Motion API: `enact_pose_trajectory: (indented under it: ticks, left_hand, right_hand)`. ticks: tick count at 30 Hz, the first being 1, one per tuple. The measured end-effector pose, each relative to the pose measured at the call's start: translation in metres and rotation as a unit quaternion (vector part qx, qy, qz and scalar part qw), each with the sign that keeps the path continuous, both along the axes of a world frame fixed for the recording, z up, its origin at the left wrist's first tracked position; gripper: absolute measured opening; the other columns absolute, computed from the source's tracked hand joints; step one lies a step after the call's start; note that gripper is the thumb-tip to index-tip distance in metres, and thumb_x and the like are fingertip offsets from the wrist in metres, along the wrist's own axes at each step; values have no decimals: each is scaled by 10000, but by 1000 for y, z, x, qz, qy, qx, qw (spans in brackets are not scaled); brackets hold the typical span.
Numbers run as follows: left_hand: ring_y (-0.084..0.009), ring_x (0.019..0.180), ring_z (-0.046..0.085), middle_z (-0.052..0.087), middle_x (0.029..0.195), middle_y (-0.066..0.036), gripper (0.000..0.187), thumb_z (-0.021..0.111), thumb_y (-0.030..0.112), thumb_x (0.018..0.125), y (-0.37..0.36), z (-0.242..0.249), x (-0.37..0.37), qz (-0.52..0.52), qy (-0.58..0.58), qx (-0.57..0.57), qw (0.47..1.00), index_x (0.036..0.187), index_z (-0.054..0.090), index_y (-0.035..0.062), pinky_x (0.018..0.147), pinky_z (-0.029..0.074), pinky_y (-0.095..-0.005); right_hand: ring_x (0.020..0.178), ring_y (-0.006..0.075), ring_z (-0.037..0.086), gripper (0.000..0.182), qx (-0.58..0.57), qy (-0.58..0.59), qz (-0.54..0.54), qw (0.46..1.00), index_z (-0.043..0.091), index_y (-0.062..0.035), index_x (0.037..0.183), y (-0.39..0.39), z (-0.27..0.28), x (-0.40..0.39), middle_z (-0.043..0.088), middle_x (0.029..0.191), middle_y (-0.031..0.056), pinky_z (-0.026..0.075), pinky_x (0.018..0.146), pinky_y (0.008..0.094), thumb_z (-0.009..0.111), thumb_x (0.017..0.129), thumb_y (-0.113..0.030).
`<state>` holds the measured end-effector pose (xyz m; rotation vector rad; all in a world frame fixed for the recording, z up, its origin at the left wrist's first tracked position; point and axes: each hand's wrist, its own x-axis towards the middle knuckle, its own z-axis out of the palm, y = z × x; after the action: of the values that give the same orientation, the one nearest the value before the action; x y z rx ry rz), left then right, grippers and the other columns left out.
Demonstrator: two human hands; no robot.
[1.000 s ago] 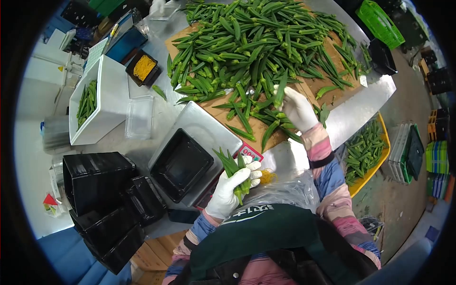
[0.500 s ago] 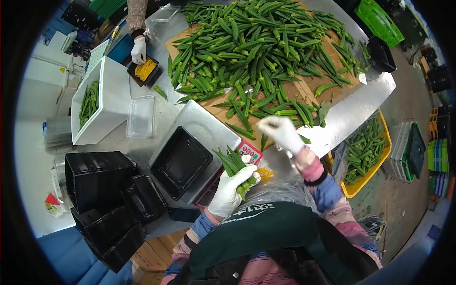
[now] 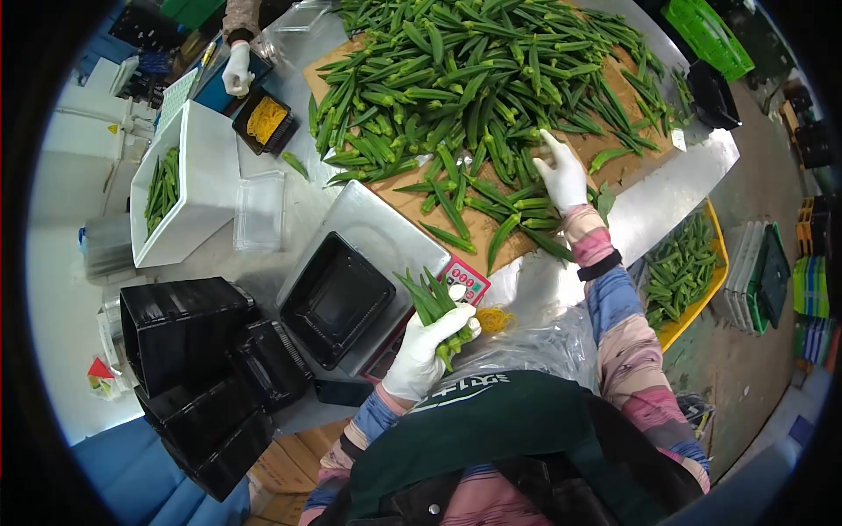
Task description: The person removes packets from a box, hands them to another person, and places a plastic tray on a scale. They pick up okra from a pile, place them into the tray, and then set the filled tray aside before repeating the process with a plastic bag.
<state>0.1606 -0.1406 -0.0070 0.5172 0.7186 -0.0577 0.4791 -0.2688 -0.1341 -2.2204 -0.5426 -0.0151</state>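
Note:
My gloved left hand is closed around a small bunch of okra, tips pointing up and away from me. It is beside the red keypad of a scale. My gloved right hand reaches to the near right edge of a big okra pile, thumb and fingers apart with nothing visible between them. The pile lies on cardboard. A black plastic tray sits on the scale's metal plate. Yellow rubber bands lie close to my left hand.
Stacked black trays stand at the left, near a white foam box holding okra. A co-worker's gloved hand is beside a black tray of yellow rubber bands. A yellow crate of okra stands at the right.
My right hand has moved forward and right, from near the scale to the okra pile, and its fingers have spread. The co-worker's hand has lifted away from the rubber bands.

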Motion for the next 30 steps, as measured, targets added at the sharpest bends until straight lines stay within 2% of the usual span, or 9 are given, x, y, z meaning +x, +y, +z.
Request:
enact_pose_trajectory:
  ticks: [6, 8, 11, 14, 15, 17, 19, 26, 30]
  left_hand:
    - [-187, 904, 640, 644, 1025, -99, 411, 645, 54, 947, -3, -2, 2, -26, 5, 10, 1000, 1317, 477, -9, 847, 518, -354]
    - [-179, 884, 654, 649, 1012, -98, 505, 675, 53, 933, -6, -1, 1, -25, 2, 15, 1000, 1365, 436, -55, 808, 522, -310]
    - [-197, 899, 646, 640, 1029, -105, 377, 644, 54, 948, -7, 2, -3, -24, 3, 29, 999, 1294, 505, -9, 837, 529, -351]
    - [-209, 903, 645, 641, 1022, -109, 354, 634, 48, 950, -8, 3, -6, -23, 8, 37, 999, 1282, 520, 6, 843, 533, -372]
    - [-211, 901, 646, 642, 1019, -110, 360, 634, 47, 949, -8, 2, -6, -23, 3, 37, 999, 1287, 517, 6, 840, 533, -374]
    - [-216, 893, 648, 645, 1016, -112, 380, 637, 48, 946, -9, -5, -9, -31, -13, 34, 999, 1299, 504, 4, 830, 533, -378]
    - [-213, 886, 646, 644, 1011, -108, 378, 637, 47, 945, -12, 2, -8, -36, -8, 40, 999, 1296, 504, 3, 828, 532, -377]
    - [-188, 871, 641, 640, 986, -86, 358, 626, 37, 944, -17, 5, -15, -51, -31, 50, 997, 1281, 515, -8, 822, 528, -358]
    - [-178, 872, 640, 643, 973, -81, 343, 623, 29, 943, -19, 7, -17, -50, -33, 53, 997, 1270, 525, -5, 812, 527, -355]
  right_hand:
    - [1024, 255, 603, 222, -202, -204, 193, 938, 764, -166, 971, -25, -14, -24, 716, 983, 35, 442, 875, 413, 683, 777, -96]
    - [1031, 258, 599, 206, -253, -167, 193, 933, 762, -164, 970, -25, -14, -21, 717, 986, 39, 438, 884, 409, 697, 779, -118]
    - [1011, 283, 611, 203, -272, -113, 177, 939, 759, -148, 985, -26, 13, -10, 716, 975, 53, 448, 896, 416, 724, 785, -153]
    - [1000, 335, 614, 219, -138, -45, 95, 985, 752, -126, 1002, -40, 34, -6, 715, 974, 84, 468, 898, 441, 743, 788, -173]
    - [886, 282, 647, 208, -78, -44, 75, 993, 733, -60, 1009, -44, 42, -7, 730, 944, 82, 506, 840, 393, 737, 845, -188]
    - [824, 204, 639, 221, 67, 129, 18, 989, 722, -24, 1012, -54, 56, -10, 732, 933, 67, 510, 806, 330, 720, 885, -205]
    - [739, 82, 590, 280, 172, 223, -8, 960, 706, 22, 1035, -61, 70, -17, 718, 908, 37, 485, 753, 226, 670, 958, -245]
    - [716, 102, 573, 300, 423, 384, -13, 821, 675, -18, 1095, -86, 67, -42, 690, 863, 37, 480, 703, 267, 602, 1012, -297]
    - [710, 150, 540, 227, 473, 435, -23, 766, 622, -94, 1006, -86, 75, -60, 614, 782, 20, 471, 706, 328, 582, 1021, -317]
